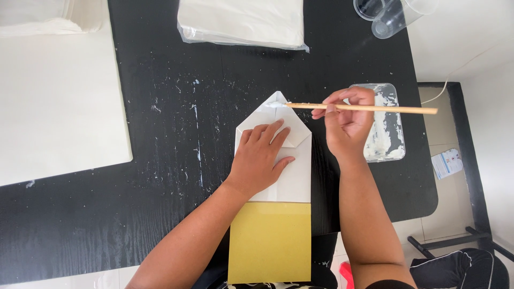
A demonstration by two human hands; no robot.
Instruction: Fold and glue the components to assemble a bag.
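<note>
From the head camera, looking straight down on a black table point(160, 176) flecked with white smears, the left hand point(259, 158) lies flat, fingers spread and extended, pressing on a folded white paper point(292, 176) whose top flaps are turned in to a point, like an envelope or bag end. That paper sits near the middle of the table, just in front of the person, and its lower edge meets a yellow card point(270, 243) that overhangs the near table edge. The right hand point(345, 123) is closed in a pinch around a thin wooden stick point(385, 109), held level and pointing left; the stick's tip rests at the pointed top of the white paper, where there is a dab of white paste point(277, 104). Just behind the right hand stands a clear shallow tray point(393, 120) smeared with the same white stuff, probably glue, though the view does not settle it. At the far edge of the table lies a stack of white sheets in a clear wrapper point(241, 21), and to the far right two clear plastic cups point(393, 13) lie tipped. A large white sheet point(56, 101) covers the table's left side.
</note>
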